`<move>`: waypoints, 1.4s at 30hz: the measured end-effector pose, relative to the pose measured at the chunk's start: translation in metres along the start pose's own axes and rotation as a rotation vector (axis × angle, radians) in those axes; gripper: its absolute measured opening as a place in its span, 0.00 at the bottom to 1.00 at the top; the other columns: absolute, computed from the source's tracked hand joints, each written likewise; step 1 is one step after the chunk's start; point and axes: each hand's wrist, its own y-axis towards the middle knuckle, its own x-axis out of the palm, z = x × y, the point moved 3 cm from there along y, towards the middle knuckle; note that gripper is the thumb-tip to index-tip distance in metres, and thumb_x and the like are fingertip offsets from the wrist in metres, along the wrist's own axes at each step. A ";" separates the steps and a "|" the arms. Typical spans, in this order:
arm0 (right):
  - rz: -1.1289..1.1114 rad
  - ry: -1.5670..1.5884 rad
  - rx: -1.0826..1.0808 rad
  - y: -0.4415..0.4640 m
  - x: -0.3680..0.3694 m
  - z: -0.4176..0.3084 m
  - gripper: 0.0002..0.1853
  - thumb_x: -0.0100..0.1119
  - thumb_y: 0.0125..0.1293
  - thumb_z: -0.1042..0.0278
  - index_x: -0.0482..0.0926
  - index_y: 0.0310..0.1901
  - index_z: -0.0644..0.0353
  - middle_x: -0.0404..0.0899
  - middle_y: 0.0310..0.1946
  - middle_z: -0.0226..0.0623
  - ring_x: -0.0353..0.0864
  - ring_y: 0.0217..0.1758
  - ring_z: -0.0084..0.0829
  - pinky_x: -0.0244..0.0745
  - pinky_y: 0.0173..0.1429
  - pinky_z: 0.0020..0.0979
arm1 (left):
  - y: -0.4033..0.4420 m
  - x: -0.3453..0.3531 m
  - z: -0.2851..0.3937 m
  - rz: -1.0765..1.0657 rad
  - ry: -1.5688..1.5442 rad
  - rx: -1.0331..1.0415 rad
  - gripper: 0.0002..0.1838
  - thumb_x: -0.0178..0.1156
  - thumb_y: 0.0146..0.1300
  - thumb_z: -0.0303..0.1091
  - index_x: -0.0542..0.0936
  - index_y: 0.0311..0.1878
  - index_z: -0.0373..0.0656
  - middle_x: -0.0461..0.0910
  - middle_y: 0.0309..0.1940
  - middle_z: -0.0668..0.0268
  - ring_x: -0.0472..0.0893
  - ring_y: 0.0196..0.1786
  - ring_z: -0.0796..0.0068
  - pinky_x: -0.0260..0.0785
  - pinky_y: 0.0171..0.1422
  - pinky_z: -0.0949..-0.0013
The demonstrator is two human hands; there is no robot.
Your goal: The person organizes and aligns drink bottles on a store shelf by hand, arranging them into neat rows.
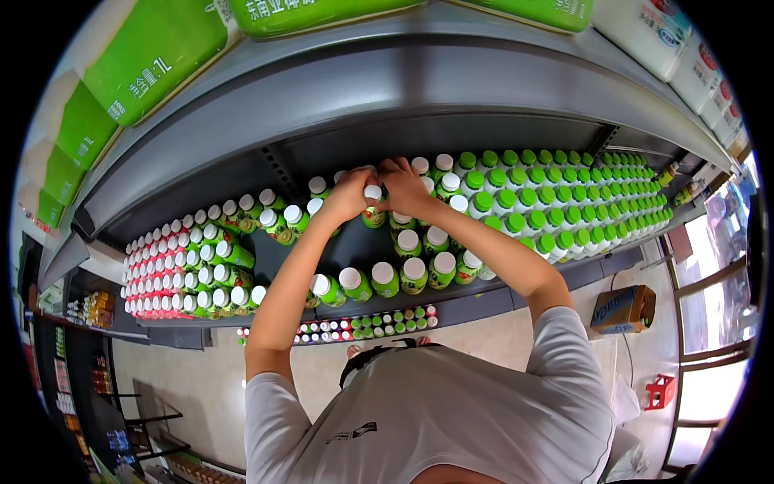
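Note:
Both hands are close together near the back of the shelf, around a small white-capped green bottle (373, 217). My left hand (351, 195) curves against its left side, fingers bent and closed in. On the other side, my right hand (405, 189) is closed too, its fingers bent over the far side of the bottle. The fingertips are partly hidden. Similar white-capped green bottles stand close by, such as one (408, 241) right of the hands and one (295, 218) to their left. A row of them, including a bottle (384, 279), lines the front edge.
Rows of green-capped bottles (535, 219) fill the right side of the shelf (330, 252); pink-labelled bottles (153, 272) stand at far left. An upper shelf edge (322, 103) overhangs, carrying large green cartons (153, 64). A cardboard box (623, 310) and red stool (660, 392) are on the floor.

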 end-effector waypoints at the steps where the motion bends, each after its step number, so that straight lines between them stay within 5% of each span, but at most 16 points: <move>1: -0.032 0.013 0.027 0.002 0.000 0.000 0.33 0.87 0.42 0.52 0.86 0.50 0.57 0.76 0.61 0.34 0.68 0.70 0.46 0.68 0.72 0.50 | -0.001 0.002 -0.003 0.010 -0.044 0.014 0.24 0.79 0.49 0.27 0.82 0.50 0.38 0.85 0.48 0.55 0.83 0.54 0.52 0.77 0.58 0.54; 7: -0.047 -0.095 0.045 0.003 0.013 -0.005 0.38 0.82 0.45 0.38 0.85 0.53 0.57 0.74 0.64 0.41 0.64 0.74 0.52 0.63 0.76 0.55 | -0.014 -0.004 -0.003 -0.051 -0.061 0.075 0.23 0.79 0.52 0.26 0.80 0.50 0.38 0.83 0.48 0.56 0.85 0.51 0.57 0.78 0.55 0.56; 8: -0.094 -0.075 0.065 0.003 0.012 -0.008 0.41 0.85 0.42 0.42 0.84 0.58 0.54 0.73 0.65 0.44 0.62 0.77 0.51 0.53 0.82 0.55 | -0.014 -0.001 -0.009 -0.037 -0.066 0.085 0.23 0.79 0.52 0.26 0.80 0.49 0.39 0.83 0.48 0.56 0.84 0.51 0.58 0.78 0.55 0.56; 11: -0.123 -0.209 0.112 0.001 0.011 -0.019 0.46 0.85 0.40 0.42 0.81 0.63 0.54 0.72 0.67 0.42 0.61 0.79 0.51 0.49 0.85 0.58 | -0.016 0.003 -0.015 -0.077 -0.152 0.102 0.25 0.79 0.53 0.30 0.79 0.53 0.40 0.81 0.51 0.55 0.84 0.52 0.57 0.78 0.55 0.56; 17: -0.181 -0.429 0.183 0.011 0.020 -0.023 0.50 0.85 0.40 0.40 0.79 0.65 0.58 0.71 0.70 0.40 0.61 0.80 0.49 0.49 0.86 0.58 | -0.034 -0.004 -0.016 -0.112 -0.093 0.270 0.33 0.75 0.62 0.38 0.74 0.67 0.38 0.77 0.64 0.52 0.77 0.68 0.54 0.73 0.70 0.56; 19: -0.224 -0.374 0.229 0.013 0.017 -0.027 0.51 0.84 0.41 0.38 0.78 0.66 0.60 0.72 0.70 0.42 0.60 0.81 0.48 0.48 0.87 0.57 | -0.054 -0.018 -0.012 -0.282 -0.083 0.204 0.33 0.70 0.68 0.41 0.72 0.72 0.40 0.74 0.71 0.51 0.75 0.72 0.54 0.72 0.72 0.57; 22: -0.264 -0.410 0.230 0.013 0.011 -0.031 0.53 0.84 0.41 0.37 0.77 0.66 0.62 0.74 0.69 0.43 0.59 0.82 0.50 0.47 0.87 0.58 | -0.107 -0.059 -0.006 -0.287 -0.096 0.089 0.29 0.69 0.71 0.44 0.75 0.71 0.45 0.83 0.61 0.54 0.84 0.62 0.55 0.77 0.65 0.57; 25: -0.255 -0.493 0.215 0.013 -0.012 -0.051 0.54 0.86 0.39 0.39 0.76 0.67 0.61 0.74 0.69 0.43 0.61 0.80 0.54 0.45 0.88 0.57 | -0.167 -0.103 -0.030 -0.021 -0.104 -0.052 0.23 0.69 0.69 0.39 0.80 0.65 0.44 0.87 0.54 0.54 0.85 0.58 0.56 0.79 0.60 0.55; 27: -0.139 -0.493 0.089 0.017 -0.026 -0.078 0.47 0.87 0.37 0.44 0.80 0.60 0.59 0.77 0.66 0.41 0.63 0.79 0.53 0.51 0.86 0.58 | -0.205 -0.127 -0.069 0.427 0.179 -0.092 0.21 0.71 0.66 0.37 0.81 0.60 0.42 0.85 0.53 0.53 0.84 0.56 0.53 0.78 0.58 0.54; 29: -0.117 -0.404 -0.035 0.034 -0.027 -0.117 0.44 0.85 0.45 0.45 0.79 0.62 0.60 0.76 0.67 0.42 0.64 0.78 0.54 0.55 0.84 0.55 | -0.225 -0.147 -0.115 0.575 0.597 -0.352 0.21 0.73 0.62 0.39 0.83 0.55 0.41 0.83 0.51 0.54 0.82 0.54 0.53 0.75 0.59 0.52; 32: -0.219 -0.128 -0.240 0.070 0.008 -0.176 0.40 0.80 0.53 0.47 0.77 0.64 0.59 0.74 0.68 0.43 0.66 0.75 0.55 0.65 0.79 0.51 | -0.245 -0.150 -0.161 0.418 0.753 -0.593 0.20 0.73 0.60 0.40 0.83 0.52 0.38 0.83 0.52 0.55 0.81 0.58 0.55 0.72 0.61 0.53; 35: -0.350 0.097 -0.374 0.093 0.057 -0.225 0.37 0.77 0.59 0.51 0.75 0.66 0.58 0.75 0.68 0.43 0.71 0.73 0.50 0.73 0.72 0.49 | -0.245 -0.140 -0.177 0.283 0.717 -0.576 0.19 0.73 0.61 0.40 0.84 0.50 0.38 0.83 0.51 0.54 0.81 0.59 0.53 0.73 0.60 0.53; 42: -0.453 0.169 -0.366 0.094 0.108 -0.271 0.36 0.75 0.64 0.54 0.69 0.68 0.58 0.82 0.57 0.47 0.84 0.58 0.51 0.81 0.58 0.48 | -0.249 -0.140 -0.144 0.407 0.538 -0.335 0.18 0.76 0.54 0.31 0.84 0.46 0.36 0.82 0.48 0.54 0.80 0.56 0.52 0.75 0.57 0.54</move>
